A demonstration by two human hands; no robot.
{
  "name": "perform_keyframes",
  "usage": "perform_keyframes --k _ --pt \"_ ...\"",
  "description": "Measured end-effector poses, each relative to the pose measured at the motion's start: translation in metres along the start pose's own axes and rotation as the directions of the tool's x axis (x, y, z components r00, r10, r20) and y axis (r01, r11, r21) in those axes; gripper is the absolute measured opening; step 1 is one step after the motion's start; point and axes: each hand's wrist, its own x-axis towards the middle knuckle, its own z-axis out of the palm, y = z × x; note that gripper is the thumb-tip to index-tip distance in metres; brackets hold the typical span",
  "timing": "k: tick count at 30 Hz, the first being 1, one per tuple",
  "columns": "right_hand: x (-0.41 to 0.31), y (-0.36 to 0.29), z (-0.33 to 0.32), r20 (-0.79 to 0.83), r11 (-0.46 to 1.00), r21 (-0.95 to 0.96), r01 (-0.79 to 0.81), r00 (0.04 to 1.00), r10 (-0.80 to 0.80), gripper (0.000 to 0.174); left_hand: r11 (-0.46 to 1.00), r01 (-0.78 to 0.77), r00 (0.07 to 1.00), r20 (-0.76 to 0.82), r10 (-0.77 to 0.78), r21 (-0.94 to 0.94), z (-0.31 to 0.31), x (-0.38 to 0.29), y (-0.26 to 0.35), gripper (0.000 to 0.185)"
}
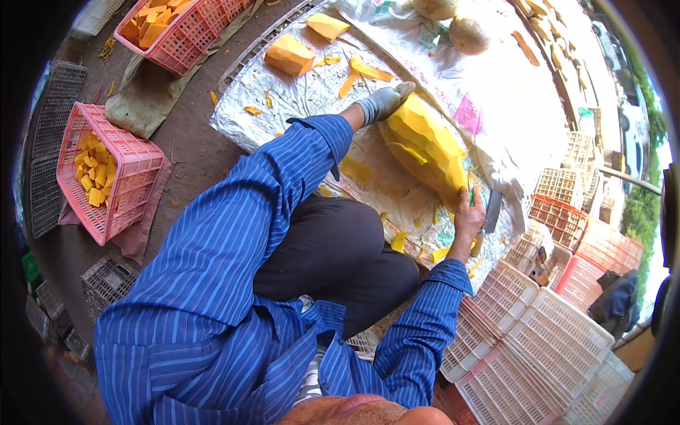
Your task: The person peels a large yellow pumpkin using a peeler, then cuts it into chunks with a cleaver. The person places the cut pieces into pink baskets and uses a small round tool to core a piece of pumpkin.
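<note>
A large, long pumpkin or squash (425,143) with a yellow, faceted, peeled surface lies slantwise before me. My left hand (385,102), in a grey glove, grips its far end. At the near end is my bare right hand (469,213), its fingers around a small green-handled tool (470,198), mostly hidden, and close against the squash. Just right of this hand lies a knife with a broad dark blade (493,211); its handle is partly behind the hand. Yellow peel strips (399,241) are scattered on the white woven plastic sheet (239,114).
Two orange flesh chunks (289,55) lie beyond my left hand. Pink crates (135,180) with cut orange pieces stand at left and upper left. Whole round squashes (469,36) sit at the top. Stacked plastic crates (558,340) fill the lower right.
</note>
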Motion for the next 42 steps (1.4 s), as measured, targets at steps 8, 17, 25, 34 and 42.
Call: perform_keyframes --k 8,17,25,34,42 --pt "0.053 0.022 -0.021 0.216 0.997 0.068 -0.037 0.976 0.021 0.064 -0.989 0.141 0.908 0.405 0.11 -0.046 -0.059 -0.039 0.0 0.066" --pt "0.061 0.01 -0.014 0.274 0.999 0.053 0.0 0.962 -0.015 0.068 -0.759 -0.274 0.908 0.101 -0.406 -0.59 -0.03 -0.07 0.014 0.084" --pt "-0.018 0.029 -0.009 0.044 0.981 0.186 0.056 0.997 -0.066 0.064 -0.997 -0.004 0.963 0.267 -0.025 -0.08 -0.075 -0.084 -0.01 0.076" --pt "-0.066 0.032 0.012 -0.14 0.989 0.135 0.061 0.989 -0.042 0.066 -0.976 0.018 0.948 0.313 -0.052 -0.216 -0.079 -0.097 -0.013 0.06" --pt "-0.053 0.028 0.02 -0.112 0.973 0.225 0.049 0.993 -0.024 0.062 -0.681 0.235 0.931 0.361 -0.046 -0.694 -0.075 -0.119 0.001 0.054"
